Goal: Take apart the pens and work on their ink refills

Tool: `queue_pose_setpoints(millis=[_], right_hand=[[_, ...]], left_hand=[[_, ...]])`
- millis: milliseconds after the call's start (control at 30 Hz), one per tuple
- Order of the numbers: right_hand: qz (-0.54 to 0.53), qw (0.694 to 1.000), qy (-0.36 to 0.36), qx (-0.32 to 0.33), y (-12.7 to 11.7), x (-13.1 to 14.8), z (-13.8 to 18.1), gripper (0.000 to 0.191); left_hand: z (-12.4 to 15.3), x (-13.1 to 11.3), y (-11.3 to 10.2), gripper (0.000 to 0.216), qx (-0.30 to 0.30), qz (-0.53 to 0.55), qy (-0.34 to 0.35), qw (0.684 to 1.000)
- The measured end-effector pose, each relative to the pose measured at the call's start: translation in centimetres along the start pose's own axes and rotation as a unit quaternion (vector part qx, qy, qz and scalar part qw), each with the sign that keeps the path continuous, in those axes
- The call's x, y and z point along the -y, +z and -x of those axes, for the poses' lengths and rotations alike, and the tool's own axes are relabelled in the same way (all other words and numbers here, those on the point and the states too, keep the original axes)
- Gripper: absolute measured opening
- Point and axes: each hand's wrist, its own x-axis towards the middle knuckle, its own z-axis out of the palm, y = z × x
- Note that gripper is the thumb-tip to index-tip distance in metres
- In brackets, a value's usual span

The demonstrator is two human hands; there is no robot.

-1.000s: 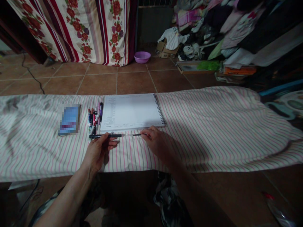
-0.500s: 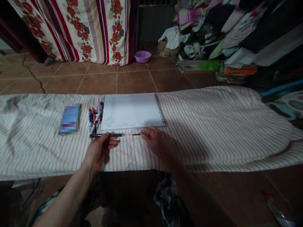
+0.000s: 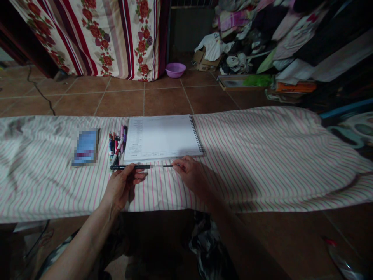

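My left hand is closed on a black pen, held level just in front of the notebook's near edge. Between thumb and fingers of my right hand is the end of a thin pen refill, dark close to the fingers and clear toward the pen's open end. Pen and refill lie in one line; whether the refill's tip is still inside the barrel is hard to see. The spiral notebook lies open at a mostly blank page. Several coloured pens lie bunched along its left side.
A striped cloth covers the long low surface. On it, left of the pens, rests a phone with a blurred screen. Beyond, on the tiled floor, are a purple basin, a cardboard box and a floral curtain.
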Motion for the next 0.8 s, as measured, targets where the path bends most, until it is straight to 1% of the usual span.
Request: queue_pose_setpoints(millis=[500,800], right_hand=[[-0.006,1.0,-0.004,-0.004,0.03,0.11,0.08,0.013],[-0.014,1.0,0.004,0.008,-0.1,0.18,0.06,0.014]], left_hand=[[-0.03,0.22,-0.16,0.012,0.002,-0.001,0.003,1.0],[-0.23,0.36,-0.22,0.01,0.002,0.007,0.003,1.0]])
